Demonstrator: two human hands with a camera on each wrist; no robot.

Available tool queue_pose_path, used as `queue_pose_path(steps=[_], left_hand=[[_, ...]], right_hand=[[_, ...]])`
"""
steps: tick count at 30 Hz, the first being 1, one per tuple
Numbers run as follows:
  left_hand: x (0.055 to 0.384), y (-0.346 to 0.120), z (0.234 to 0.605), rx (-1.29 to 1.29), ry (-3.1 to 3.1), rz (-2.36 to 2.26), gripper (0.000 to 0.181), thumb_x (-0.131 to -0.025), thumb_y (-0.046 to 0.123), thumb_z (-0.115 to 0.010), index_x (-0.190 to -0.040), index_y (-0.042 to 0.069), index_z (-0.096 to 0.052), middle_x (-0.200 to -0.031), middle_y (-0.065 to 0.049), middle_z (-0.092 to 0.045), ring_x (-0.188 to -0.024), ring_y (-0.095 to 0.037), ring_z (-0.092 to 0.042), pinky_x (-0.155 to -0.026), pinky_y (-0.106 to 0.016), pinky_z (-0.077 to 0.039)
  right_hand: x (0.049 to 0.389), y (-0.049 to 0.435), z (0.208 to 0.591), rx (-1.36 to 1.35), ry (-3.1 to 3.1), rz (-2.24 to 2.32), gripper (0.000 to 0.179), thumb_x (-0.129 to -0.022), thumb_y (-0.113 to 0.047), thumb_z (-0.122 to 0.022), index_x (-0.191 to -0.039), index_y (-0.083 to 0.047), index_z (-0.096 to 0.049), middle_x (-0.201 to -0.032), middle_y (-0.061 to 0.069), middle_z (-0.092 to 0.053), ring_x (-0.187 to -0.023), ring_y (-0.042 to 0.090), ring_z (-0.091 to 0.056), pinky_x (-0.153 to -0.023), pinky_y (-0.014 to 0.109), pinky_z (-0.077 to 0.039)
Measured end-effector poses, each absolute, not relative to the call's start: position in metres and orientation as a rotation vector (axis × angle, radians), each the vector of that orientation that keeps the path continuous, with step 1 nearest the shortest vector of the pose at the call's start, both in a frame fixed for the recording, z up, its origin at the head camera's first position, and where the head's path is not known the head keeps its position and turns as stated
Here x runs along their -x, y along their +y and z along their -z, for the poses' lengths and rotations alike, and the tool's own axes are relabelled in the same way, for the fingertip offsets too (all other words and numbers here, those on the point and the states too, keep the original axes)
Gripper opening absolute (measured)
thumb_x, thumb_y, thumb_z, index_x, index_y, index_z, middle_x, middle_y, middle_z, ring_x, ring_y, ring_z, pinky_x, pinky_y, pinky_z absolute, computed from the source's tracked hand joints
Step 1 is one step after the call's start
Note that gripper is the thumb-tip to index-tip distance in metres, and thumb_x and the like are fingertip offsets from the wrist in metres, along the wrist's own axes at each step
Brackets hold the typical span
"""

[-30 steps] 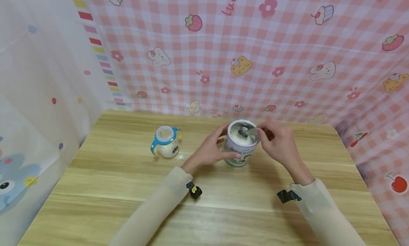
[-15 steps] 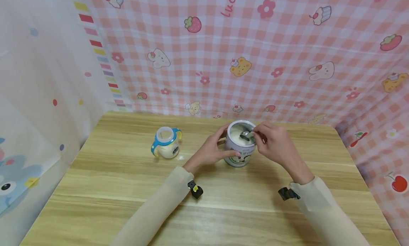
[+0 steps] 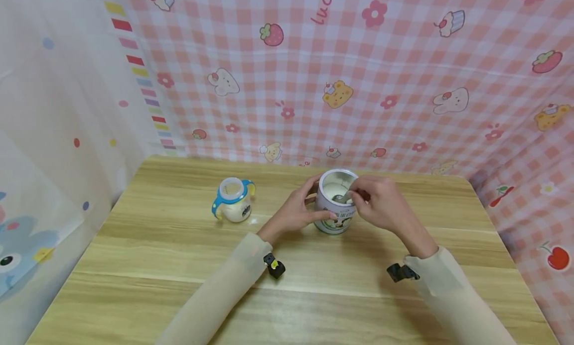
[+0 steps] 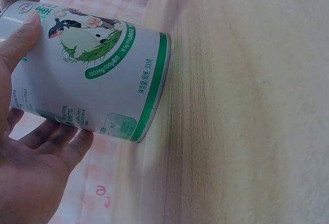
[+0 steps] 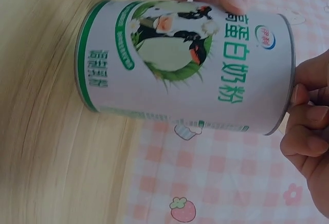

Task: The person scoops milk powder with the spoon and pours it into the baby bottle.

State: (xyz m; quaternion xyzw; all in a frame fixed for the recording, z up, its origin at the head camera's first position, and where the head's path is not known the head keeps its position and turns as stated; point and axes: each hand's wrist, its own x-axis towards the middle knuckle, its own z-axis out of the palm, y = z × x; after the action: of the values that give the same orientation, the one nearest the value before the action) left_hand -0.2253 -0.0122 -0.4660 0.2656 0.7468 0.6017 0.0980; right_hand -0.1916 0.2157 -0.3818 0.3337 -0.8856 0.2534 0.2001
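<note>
A white milk powder can (image 3: 325, 204) with green trim and a cow picture stands upright and uncovered on the table. White powder shows inside it in the head view. My left hand (image 3: 293, 210) grips the can's left side, the thumb across its front, as the left wrist view also shows with the can (image 4: 103, 80) between thumb and fingers. Over the rim, my right hand (image 3: 378, 200) pinches the handle of a metal spoon (image 3: 339, 198), whose bowl is inside the can. In the right wrist view the curled fingers (image 5: 308, 136) are at the can's rim, and the spoon is hidden.
A baby bottle (image 3: 237, 211) with a blue collar and two handles stands upright left of the can. The wooden table (image 3: 314, 295) meets a pink checked cloth (image 3: 291, 81) at the back. A white patterned curtain (image 3: 54, 111) hangs at the left.
My right hand has shifted slightly left and toward me, bringing the spoon from the middle of the can to its near inner side. The left hand and can stay nearly still.
</note>
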Motion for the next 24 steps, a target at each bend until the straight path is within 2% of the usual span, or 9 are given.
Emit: queue_pose_path(steps=[10, 16, 24], left_hand=[[0.2253, -0.0112, 0.4649, -0.745, 2.219, -1.777, 0.094, -0.082, 0.026, -0.088, -0.157, 0.034, -0.033, -0.151, -0.001, -0.051, -0.143, -0.017, -0.048, -0.119, -0.037, -0.044], [0.2242, -0.0119, 0.4644, -0.727, 2.224, -1.757, 0.094, -0.083, 0.029, -0.088, -0.158, 0.034, -0.031, -0.152, -0.001, -0.050, -0.144, -0.022, -0.048, -0.120, -0.038, -0.044], [0.2227, -0.0126, 0.4646, -0.723, 2.216, -1.754, 0.095, -0.083, 0.030, -0.087, -0.158, 0.035, -0.030, -0.154, -0.003, -0.048, -0.145, -0.024, -0.047, -0.121, -0.040, -0.044]], right_hand=[[0.1898, 0.2107, 0.3775, -0.888, -2.562, -0.852, 0.013, -0.090, 0.001, -0.072, -0.080, -0.008, -0.076, -0.064, -0.003, -0.061, -0.054, 0.003, -0.044, -0.049, 0.019, -0.040], [0.1882, 0.2094, 0.3762, -0.834, -2.605, -0.967, 0.014, -0.092, -0.002, -0.072, -0.081, -0.009, -0.076, -0.063, -0.003, -0.060, -0.052, 0.005, -0.045, -0.047, 0.021, -0.040], [0.1881, 0.2082, 0.3743, -0.697, -2.729, -1.041, 0.015, -0.095, -0.006, -0.070, -0.082, -0.009, -0.077, -0.068, 0.002, -0.067, -0.057, 0.010, -0.053, -0.051, 0.022, -0.045]])
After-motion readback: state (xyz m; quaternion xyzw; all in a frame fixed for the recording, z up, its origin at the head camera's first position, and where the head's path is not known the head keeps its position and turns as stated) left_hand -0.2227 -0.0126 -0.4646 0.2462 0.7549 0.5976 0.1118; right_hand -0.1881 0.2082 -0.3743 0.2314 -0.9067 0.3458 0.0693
